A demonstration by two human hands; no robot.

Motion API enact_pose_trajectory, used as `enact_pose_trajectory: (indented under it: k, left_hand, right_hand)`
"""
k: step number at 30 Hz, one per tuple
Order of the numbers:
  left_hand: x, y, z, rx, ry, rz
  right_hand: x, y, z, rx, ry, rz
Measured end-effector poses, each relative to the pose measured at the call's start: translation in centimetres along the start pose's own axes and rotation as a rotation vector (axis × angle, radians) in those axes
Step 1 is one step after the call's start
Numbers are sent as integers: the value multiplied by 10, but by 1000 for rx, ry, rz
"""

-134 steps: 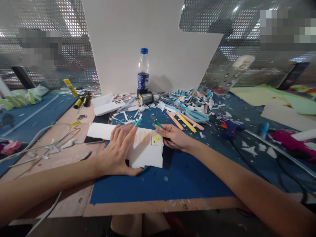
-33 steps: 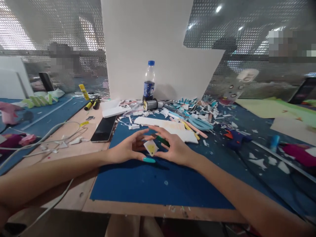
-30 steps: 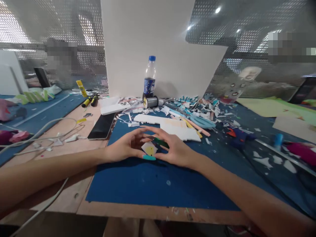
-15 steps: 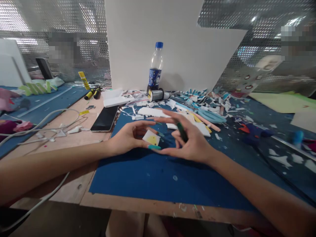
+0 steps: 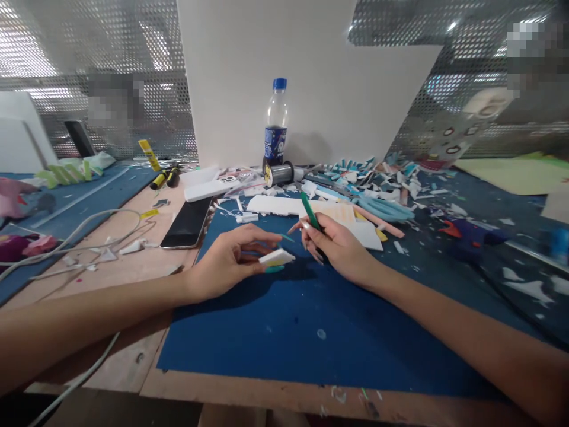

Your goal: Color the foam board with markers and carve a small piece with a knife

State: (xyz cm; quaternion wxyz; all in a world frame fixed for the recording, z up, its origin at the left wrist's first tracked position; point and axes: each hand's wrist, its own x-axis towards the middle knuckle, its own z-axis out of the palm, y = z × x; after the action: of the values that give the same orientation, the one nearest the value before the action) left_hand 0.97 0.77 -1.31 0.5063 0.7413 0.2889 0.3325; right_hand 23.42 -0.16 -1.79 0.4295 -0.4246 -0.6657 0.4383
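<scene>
In the middle of the head view, my left hand (image 5: pixel 229 261) pinches a small white foam piece (image 5: pixel 276 257) between thumb and fingers. The piece is tilted edge-on, and a bit of yellow shows on its near side. To the right, my right hand (image 5: pixel 344 242) is closed around a slim green pen-like tool (image 5: pixel 309 207) that points up and away; its lower end is hidden by the fingers. A gap separates the two hands. Both are over a blue mat (image 5: pixel 267 338), and white foam strips (image 5: pixel 275 204) lie just beyond them.
Behind the mat stand a bottle with a blue cap (image 5: pixel 276 130) and a wire spool (image 5: pixel 280 174). Blue and white scraps (image 5: pixel 355 184) heap at the back right. A phone (image 5: pixel 186 224) lies left, near a white cable (image 5: pixel 98 222). A dark glue gun (image 5: pixel 471 240) rests right.
My right hand has drawn away from the foam piece, and the green tool now points up and away. The foam piece has turned from showing its yellow face to nearly edge-on.
</scene>
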Motion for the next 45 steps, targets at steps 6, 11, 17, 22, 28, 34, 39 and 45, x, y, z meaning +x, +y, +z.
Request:
enact_pose_trajectory:
  k: [6, 11, 17, 22, 28, 34, 39, 45]
  left_hand:
    - [4, -8, 0, -16, -52, -41]
    - [4, -10, 0, 133, -107, -16]
    - [-2, 3, -2, 544, -83, 73]
    - [-1, -1, -6, 631, -109, 143]
    - [4, -9, -14, 563, -402, 203]
    - [4, -10, -13, 539, -276, 140]
    - [3, -10, -12, 549, -260, 148]
    - [0, -7, -8, 624, -246, 154]
  right_hand:
    - [-2, -3, 2, 28, -18, 29]
    - [-4, -7, 1, 17, -2, 53]
    - [-3, -12, -3, -25, 39, 58]
    - [-3, -17, -3, 126, 77, 147]
    - [-2, -20, -2, 295, 101, 242]
    - [0, -18, -5, 277, 110, 251]
    - [2, -15, -7, 207, 117, 230]
    - [3, -17, -4, 284, 159, 285]
